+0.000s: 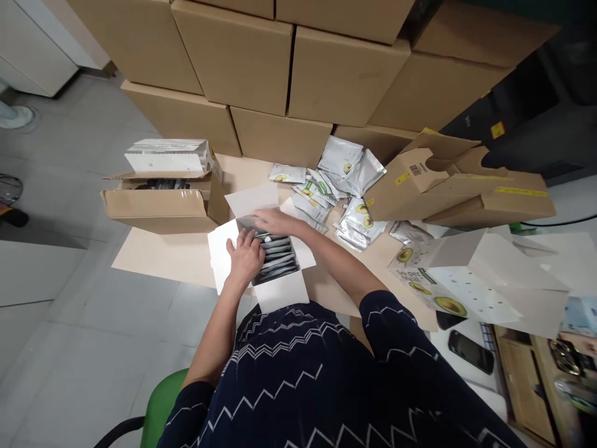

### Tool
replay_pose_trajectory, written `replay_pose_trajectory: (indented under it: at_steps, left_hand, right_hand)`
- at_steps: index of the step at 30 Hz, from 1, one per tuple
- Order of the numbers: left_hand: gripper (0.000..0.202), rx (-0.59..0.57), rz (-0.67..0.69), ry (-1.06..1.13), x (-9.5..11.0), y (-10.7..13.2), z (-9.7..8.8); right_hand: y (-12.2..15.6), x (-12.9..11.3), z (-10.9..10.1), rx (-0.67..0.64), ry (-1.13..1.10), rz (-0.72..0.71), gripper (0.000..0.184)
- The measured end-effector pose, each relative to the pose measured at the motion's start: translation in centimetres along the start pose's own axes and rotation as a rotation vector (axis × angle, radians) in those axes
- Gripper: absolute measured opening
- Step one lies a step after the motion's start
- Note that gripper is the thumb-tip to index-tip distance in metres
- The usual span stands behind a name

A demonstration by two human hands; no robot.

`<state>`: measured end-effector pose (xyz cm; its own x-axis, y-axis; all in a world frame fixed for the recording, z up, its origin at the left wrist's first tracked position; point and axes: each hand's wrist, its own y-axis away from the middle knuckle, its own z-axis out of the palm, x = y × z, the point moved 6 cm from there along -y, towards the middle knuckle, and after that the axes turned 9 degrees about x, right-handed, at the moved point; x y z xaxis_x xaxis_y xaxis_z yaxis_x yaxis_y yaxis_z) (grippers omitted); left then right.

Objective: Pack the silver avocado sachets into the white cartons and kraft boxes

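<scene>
In front of my body stands a white carton (281, 297) with its flaps folded out. A tight row of grey pouches (276, 258) stands on edge inside it. My left hand (246, 256) is over the carton's left side, its fingers apart and resting on the pouches, thumb by the left flap. Across the far end of the row reaches my right hand (274, 221), fingers stretched out towards the left hand; its fingertips are partly hidden. I see no pouch lifted in either hand. Beyond the carton lies a loose pile of silver pouches (342, 158) with avocado pictures.
On the left is an open brown box (153, 208) holding dark packs, with a white carton (165, 155) behind it. Brown boxes (345, 74) are stacked along the back. At right are opened brown boxes (433, 180), a printed white carton (452, 280) and a phone (471, 351).
</scene>
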<state>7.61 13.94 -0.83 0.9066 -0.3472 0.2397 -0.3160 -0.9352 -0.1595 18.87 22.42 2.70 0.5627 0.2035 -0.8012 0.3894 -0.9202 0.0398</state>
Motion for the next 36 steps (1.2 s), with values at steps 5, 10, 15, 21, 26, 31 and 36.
replay_pose_trajectory:
  at_steps: [5,10,15,21,26,31,36]
  left_hand:
    - [0.033,0.013,0.001,0.009,0.0,0.2,0.1]
    - [0.033,0.007,-0.009,0.011,-0.1,0.3,0.3]
    - [0.033,-0.014,0.005,-0.028,0.1,0.0,-0.2]
    - [0.027,-0.076,0.013,-0.056,-0.2,-1.2,-0.6]
    - [0.023,-0.138,0.007,-0.059,-0.4,-2.2,-0.4]
    - [0.022,-0.171,-0.005,-0.047,-0.3,-2.6,-0.5]
    - [0.019,-0.194,0.005,-0.027,-0.5,-3.2,-0.6]
  right_hand:
    - [4.3,5.3,-9.1,0.654,-0.237,0.213,0.039]
    - [8.3,14.6,-9.1,0.394,0.439,0.563,0.027]
    - [11.0,18.3,-5.4,0.165,0.735,0.707,0.045]
    - [11.8,18.6,-5.3,0.308,0.742,0.674,0.044]
    - [13.3,18.2,-7.1,0.608,0.501,0.576,0.041]
    - [16.0,17.1,-9.8,0.913,0.242,0.546,0.035]
    - [17.1,13.0,-13.5,1.062,0.235,0.315,0.033]
